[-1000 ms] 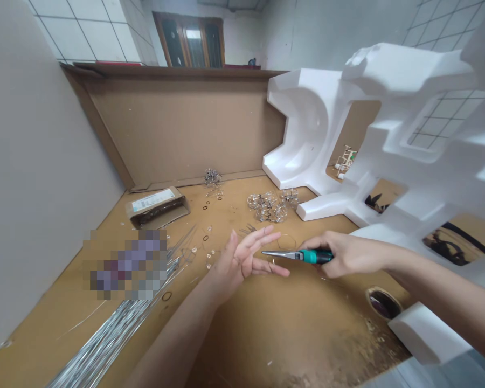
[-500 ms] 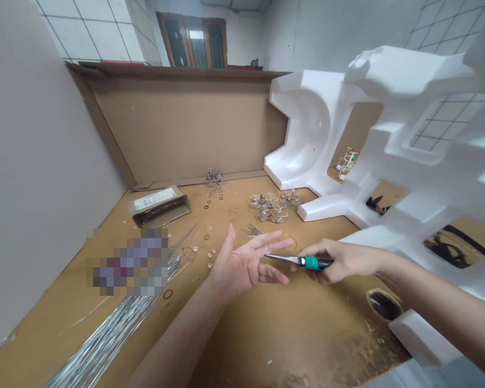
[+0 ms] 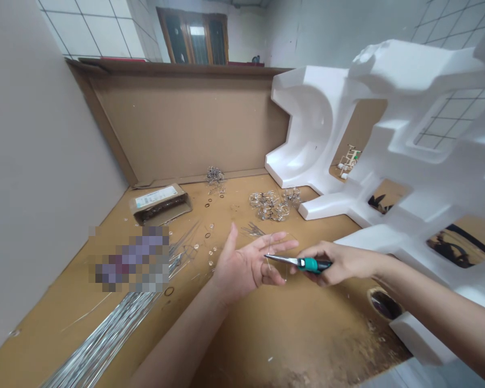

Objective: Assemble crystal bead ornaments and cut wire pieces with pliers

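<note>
My right hand (image 3: 327,261) is closed around needle-nose pliers (image 3: 309,264) with green and black handles. Their pointed jaws reach left over my left hand (image 3: 242,269), which lies palm up with thumb and upper fingers stretched apart and lower fingers partly bent. A thin bent wire (image 3: 269,245) stands at the tip of the pliers, in front of the left fingers; whether those fingers touch it I cannot tell. Beyond the hands lie several shaped wire pieces (image 3: 269,206) and a few short wires (image 3: 254,230). A bundle of long straight wires (image 3: 105,334) lies at lower left.
An opened small carton (image 3: 161,205) stands at back left, near a blurred-out object (image 3: 131,258). Small rings (image 3: 168,291) and clear beads (image 3: 210,251) are scattered on the brown board. A wire tangle (image 3: 215,175) sits at the back. White foam packing (image 3: 303,129) borders the right side.
The lower fingers of my left hand have curled inward a little. The wire at the pliers' tip has turned and shows more clearly. The pliers stay in nearly the same place.
</note>
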The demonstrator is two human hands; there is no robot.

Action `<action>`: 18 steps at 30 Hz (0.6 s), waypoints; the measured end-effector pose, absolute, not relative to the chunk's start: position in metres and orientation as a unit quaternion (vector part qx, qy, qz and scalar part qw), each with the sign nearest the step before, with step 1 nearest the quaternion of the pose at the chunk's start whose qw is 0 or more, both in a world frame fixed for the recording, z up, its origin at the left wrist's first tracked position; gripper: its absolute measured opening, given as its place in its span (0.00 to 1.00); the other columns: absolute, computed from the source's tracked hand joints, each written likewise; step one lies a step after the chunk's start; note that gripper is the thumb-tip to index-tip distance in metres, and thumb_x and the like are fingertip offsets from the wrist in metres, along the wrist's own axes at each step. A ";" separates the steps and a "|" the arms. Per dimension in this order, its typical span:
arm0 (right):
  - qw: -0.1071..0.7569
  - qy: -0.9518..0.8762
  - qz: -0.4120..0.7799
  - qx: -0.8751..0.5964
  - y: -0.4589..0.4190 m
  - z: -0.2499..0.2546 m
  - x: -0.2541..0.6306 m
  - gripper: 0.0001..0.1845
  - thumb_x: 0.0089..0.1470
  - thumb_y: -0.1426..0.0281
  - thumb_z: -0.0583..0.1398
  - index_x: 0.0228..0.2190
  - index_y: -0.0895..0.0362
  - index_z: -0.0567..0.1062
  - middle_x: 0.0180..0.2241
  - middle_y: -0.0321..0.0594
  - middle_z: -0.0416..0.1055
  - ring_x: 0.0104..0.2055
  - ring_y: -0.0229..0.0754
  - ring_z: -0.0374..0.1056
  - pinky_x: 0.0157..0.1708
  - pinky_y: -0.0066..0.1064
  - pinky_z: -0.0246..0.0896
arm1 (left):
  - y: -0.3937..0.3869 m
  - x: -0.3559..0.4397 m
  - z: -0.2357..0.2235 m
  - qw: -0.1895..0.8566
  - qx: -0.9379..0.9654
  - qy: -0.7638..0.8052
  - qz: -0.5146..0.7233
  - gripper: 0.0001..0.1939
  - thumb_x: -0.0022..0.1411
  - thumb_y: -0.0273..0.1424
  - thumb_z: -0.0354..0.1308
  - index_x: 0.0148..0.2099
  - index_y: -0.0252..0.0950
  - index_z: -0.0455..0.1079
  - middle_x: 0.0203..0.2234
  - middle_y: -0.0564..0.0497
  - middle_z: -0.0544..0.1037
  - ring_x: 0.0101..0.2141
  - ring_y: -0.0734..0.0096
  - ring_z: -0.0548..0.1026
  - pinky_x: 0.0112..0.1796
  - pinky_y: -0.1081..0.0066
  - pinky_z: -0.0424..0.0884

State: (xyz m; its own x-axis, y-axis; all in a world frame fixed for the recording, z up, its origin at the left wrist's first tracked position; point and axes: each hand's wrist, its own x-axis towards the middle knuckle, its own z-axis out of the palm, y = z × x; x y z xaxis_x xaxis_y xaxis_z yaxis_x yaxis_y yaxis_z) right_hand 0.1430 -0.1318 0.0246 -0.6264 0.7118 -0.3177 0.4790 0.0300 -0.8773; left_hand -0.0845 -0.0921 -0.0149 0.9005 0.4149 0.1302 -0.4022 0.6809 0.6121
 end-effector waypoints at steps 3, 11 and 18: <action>0.097 -0.717 0.540 -0.431 -0.133 0.026 0.143 0.23 0.37 0.77 0.56 0.40 0.60 0.72 0.20 0.29 0.59 0.23 0.31 0.52 0.23 0.23 0.47 | -0.092 -0.084 -0.016 0.913 0.341 0.013 0.224 0.45 0.55 0.56 0.21 0.55 0.30 0.59 0.59 0.34 0.51 0.27 0.65 0.76 0.35 0.62 0.66; 0.092 -0.728 0.505 -0.454 -0.135 0.027 0.142 0.21 0.36 0.75 0.56 0.38 0.59 0.72 0.21 0.29 0.56 0.23 0.31 0.50 0.21 0.22 0.45 | -0.093 -0.084 -0.016 0.910 0.345 0.014 0.229 0.44 0.55 0.56 0.22 0.54 0.30 0.60 0.58 0.34 0.54 0.25 0.68 0.75 0.33 0.63 0.67; 0.083 -0.744 0.458 -0.479 -0.139 0.025 0.140 0.11 0.34 0.77 0.54 0.27 0.59 0.69 0.19 0.28 0.49 0.21 0.30 0.45 0.19 0.23 0.40 | -0.095 -0.081 -0.020 0.910 0.344 0.023 0.232 0.42 0.56 0.55 0.24 0.51 0.30 0.63 0.56 0.34 0.57 0.22 0.70 0.74 0.32 0.63 0.67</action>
State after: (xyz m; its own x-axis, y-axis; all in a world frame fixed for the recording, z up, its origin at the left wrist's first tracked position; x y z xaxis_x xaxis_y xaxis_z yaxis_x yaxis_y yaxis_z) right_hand 0.1402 -0.1392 0.0248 -0.5265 0.7893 -0.3158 0.6372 0.1204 -0.7612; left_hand -0.0814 -0.0946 -0.0196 0.8916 0.4371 0.1181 -0.4059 0.6562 0.6361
